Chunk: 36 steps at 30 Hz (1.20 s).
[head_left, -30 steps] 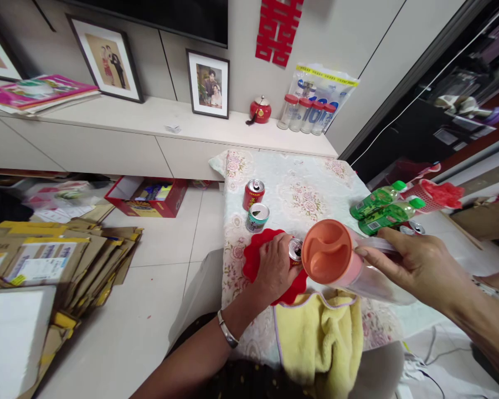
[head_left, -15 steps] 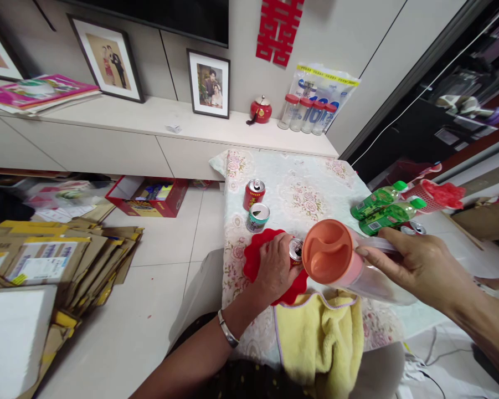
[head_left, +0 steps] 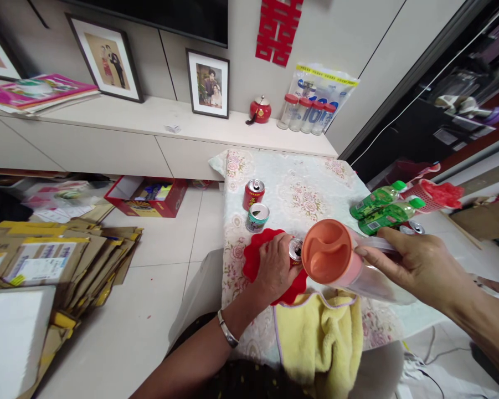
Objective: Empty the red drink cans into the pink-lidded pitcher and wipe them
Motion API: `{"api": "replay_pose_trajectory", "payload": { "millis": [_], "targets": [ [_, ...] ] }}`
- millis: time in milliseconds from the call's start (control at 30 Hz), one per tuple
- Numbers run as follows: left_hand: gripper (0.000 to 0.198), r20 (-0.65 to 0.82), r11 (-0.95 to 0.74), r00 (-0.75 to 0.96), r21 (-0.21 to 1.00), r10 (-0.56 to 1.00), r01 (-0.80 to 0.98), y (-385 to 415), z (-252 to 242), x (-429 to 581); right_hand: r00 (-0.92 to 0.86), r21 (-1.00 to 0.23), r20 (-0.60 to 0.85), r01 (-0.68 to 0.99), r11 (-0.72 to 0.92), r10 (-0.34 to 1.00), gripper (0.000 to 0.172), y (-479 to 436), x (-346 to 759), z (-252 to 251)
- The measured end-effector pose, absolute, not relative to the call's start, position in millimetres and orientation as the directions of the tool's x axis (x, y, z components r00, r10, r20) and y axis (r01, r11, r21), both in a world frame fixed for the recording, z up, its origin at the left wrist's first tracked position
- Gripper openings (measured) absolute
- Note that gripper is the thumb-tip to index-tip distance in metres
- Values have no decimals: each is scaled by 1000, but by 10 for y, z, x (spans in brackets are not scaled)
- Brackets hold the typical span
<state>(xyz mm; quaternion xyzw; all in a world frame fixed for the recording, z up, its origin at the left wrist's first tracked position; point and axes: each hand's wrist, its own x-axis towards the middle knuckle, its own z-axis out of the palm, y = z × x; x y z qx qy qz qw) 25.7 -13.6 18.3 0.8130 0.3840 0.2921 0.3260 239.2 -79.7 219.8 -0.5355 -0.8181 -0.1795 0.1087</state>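
Note:
My left hand (head_left: 276, 267) is wrapped round a drinks can (head_left: 296, 249) that stands on a red scalloped mat (head_left: 257, 249) near the table's front edge. My right hand (head_left: 413, 265) grips a clear jug with an orange lid (head_left: 326, 251), tipped on its side so the lid sits right beside the can's open top. A yellow towel (head_left: 319, 338) hangs over the table edge just below both hands.
A red can (head_left: 253, 193) and a teal can (head_left: 257, 216) stand on the floral tablecloth (head_left: 307, 183) behind the mat. Two green bottles (head_left: 377, 208) lie at the right. Flattened cardboard (head_left: 58, 257) covers the floor at left. Another person's arm (head_left: 496, 284) shows at the far right.

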Motion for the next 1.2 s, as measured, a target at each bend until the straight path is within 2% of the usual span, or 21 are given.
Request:
{"api": "replay_pose_trajectory", "payload": {
  "millis": [1200],
  "targets": [
    [68, 223, -489, 536, 762, 814, 424, -136, 170, 258, -402, 190, 358, 915, 356, 843, 61, -808, 2414, 2195]
  ]
}}
